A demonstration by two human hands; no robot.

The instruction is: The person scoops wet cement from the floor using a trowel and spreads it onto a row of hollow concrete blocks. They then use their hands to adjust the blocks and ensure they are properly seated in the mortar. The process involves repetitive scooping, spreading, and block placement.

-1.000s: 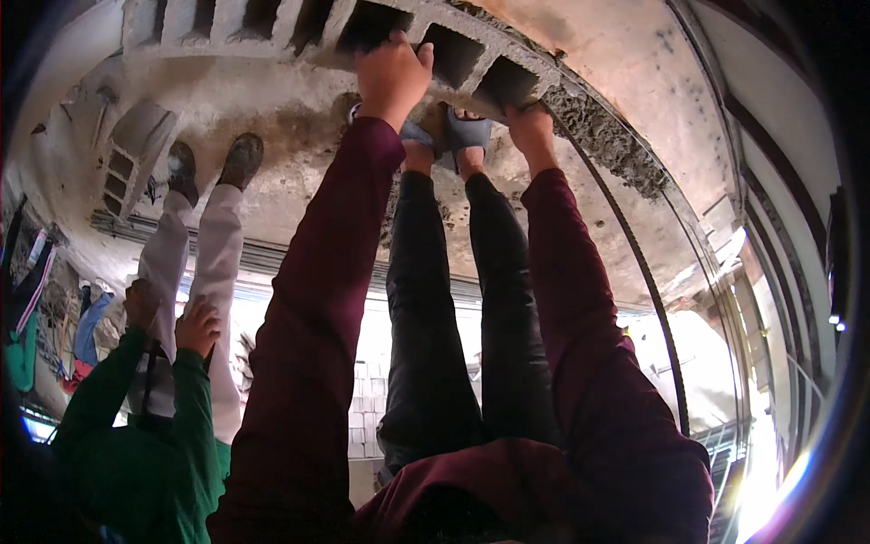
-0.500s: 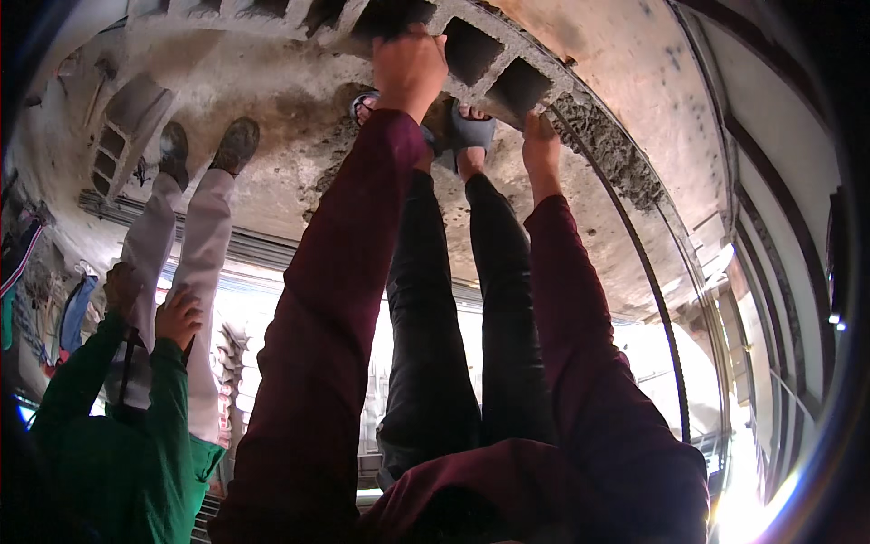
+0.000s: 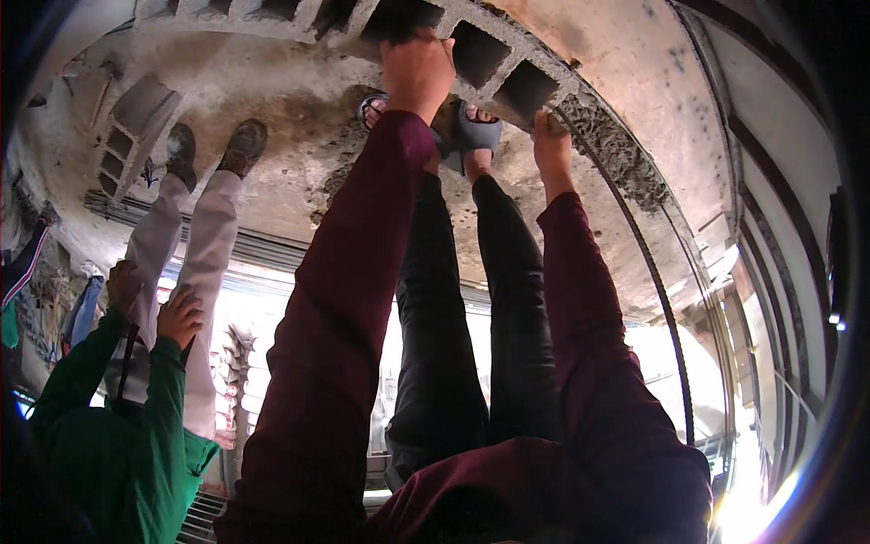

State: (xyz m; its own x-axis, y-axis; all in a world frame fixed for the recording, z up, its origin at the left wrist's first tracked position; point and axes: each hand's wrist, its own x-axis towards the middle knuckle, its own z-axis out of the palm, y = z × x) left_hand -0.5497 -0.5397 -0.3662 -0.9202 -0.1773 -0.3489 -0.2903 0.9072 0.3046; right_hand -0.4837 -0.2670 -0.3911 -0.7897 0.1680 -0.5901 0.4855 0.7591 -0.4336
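Observation:
A grey hollow concrete block (image 3: 504, 76) sits in the wall row at the top of the head view, its square cells facing up. My left hand (image 3: 419, 74) is closed over its near edge beside a cell, the fingertips hidden from view. At the block's right end, my right hand (image 3: 551, 150) grips the lower corner, fingers partly hidden. Rough wet mortar (image 3: 621, 150) lies along the wall line just right of that end. Beside my right hand a ribbed steel bar (image 3: 645, 252) runs past the block's end.
More hollow blocks (image 3: 245, 20) continue the row leftward. A loose hollow block (image 3: 145, 107) stands on the stained concrete floor (image 3: 281, 109). At left is a co-worker in a green top (image 3: 109, 462), hands on their legs. Long thin bars (image 3: 258, 247) lie behind our feet.
The whole view has shifted slightly. Both my hands keep their hold on the block, with no clear movement of it against the wall.

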